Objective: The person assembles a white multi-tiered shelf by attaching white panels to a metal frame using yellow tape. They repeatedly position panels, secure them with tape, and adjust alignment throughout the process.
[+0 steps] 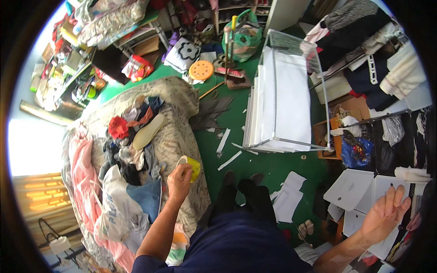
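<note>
My left hand is closed on a yellow roll of tape, gripping it by its near side over the edge of the bed. The roll's pale inner ring shows at its upper left. On the far right, my right hand is raised with its fingers stretched out and holds nothing. White panels with small dark holes lie around and below it; whether the hand touches them I cannot tell.
Clothes and a pale shoe sole are heaped on the bed. A clear-sided frame holding white sheets stands ahead on the green floor. White scraps lie near my feet. An orange stool stands farther off.
</note>
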### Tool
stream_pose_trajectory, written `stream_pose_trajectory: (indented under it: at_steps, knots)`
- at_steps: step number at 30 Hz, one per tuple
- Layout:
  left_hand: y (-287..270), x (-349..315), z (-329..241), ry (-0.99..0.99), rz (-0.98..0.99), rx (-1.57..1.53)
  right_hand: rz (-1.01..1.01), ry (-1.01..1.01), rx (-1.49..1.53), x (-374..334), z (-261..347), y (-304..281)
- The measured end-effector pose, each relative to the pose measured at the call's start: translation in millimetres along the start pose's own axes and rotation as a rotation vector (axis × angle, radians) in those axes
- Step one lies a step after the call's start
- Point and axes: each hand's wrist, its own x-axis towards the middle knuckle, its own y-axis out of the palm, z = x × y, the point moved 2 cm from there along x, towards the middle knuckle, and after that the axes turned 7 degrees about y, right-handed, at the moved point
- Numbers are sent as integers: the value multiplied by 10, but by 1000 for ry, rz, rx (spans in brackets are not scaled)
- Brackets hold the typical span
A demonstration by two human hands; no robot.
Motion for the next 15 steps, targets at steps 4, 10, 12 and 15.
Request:
stream_pose_trajectory:
  at_steps: [4, 10, 12, 15]
  knots:
    - [315, 698, -580, 216, 9, -26, -94, -141, -53, -88, 114, -86]
    - [940, 1902, -1471, 645, -47, 116, -347, -233, -157, -96, 113, -361]
    - [1203, 2371, -1792, 809, -63, 155, -386, -206, -118, -150, 162, -722]
    - [1810, 3053, -2304, 975, -81, 230, -396, -176, -148, -90, 186, -870]
